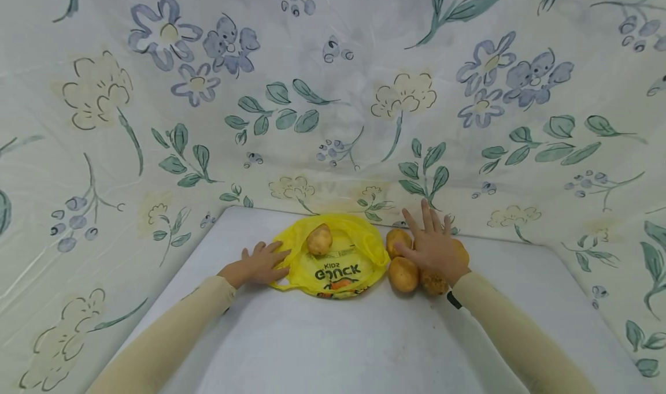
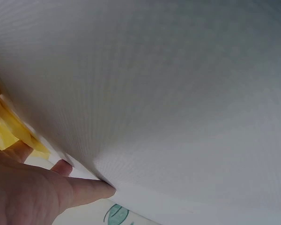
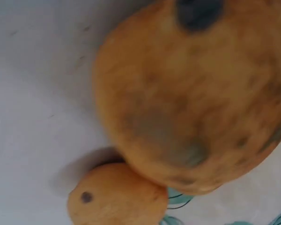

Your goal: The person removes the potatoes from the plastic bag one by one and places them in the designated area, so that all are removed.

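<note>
A yellow plastic bag (image 1: 340, 261) with dark lettering lies spread on the table, and one potato (image 1: 319, 240) sits on it inside its raised rim. My left hand (image 1: 260, 264) rests at the bag's left edge with fingers spread; its fingers touch the yellow plastic, also seen in the left wrist view. To the right of the bag, several potatoes (image 1: 403, 274) lie in a close cluster. Over them is my right hand (image 1: 434, 249), fingers spread and straight, partly hiding the cluster. A large potato (image 3: 192, 93) fills much of the right wrist view, beside a smaller potato (image 3: 117, 197).
The white table (image 1: 312, 348) stretches toward me and to both sides. Behind it and at the sides hangs a floral-patterned sheet (image 1: 333, 93), close to the table's back edge. Small crumbs of dirt lie on the table near the potatoes.
</note>
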Demonstrator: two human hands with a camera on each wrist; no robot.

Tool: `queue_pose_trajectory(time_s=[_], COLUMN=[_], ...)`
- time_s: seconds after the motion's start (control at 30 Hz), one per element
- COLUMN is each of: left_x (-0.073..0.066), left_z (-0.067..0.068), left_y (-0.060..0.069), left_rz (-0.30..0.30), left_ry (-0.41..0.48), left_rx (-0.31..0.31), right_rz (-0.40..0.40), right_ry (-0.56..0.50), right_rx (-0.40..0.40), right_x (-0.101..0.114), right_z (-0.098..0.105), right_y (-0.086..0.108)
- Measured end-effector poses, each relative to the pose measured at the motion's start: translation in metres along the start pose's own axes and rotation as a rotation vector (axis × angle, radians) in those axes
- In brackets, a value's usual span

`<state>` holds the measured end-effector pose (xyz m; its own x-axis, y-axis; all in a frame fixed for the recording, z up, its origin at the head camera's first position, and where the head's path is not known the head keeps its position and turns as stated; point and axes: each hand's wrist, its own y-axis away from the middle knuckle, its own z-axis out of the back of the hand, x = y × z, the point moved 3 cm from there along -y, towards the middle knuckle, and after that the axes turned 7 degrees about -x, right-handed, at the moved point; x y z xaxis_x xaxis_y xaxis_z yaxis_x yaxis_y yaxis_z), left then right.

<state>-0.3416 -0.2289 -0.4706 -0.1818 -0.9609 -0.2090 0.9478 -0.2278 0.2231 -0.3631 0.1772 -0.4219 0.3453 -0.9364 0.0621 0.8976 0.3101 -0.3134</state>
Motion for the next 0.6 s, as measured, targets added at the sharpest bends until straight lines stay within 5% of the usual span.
queue_pose_trajectory(time_s=[0.6], left_x=[0.0], left_z=[0.002], left_y=[-0.003], left_rz=[-0.007], left_ry=[-0.001], left_rx=[-0.024], right_rz=[0.195], right_ry=[0.01], right_rx=[-0.037], right_x=[0.067], right_z=[-0.022], right_y=[-0.016])
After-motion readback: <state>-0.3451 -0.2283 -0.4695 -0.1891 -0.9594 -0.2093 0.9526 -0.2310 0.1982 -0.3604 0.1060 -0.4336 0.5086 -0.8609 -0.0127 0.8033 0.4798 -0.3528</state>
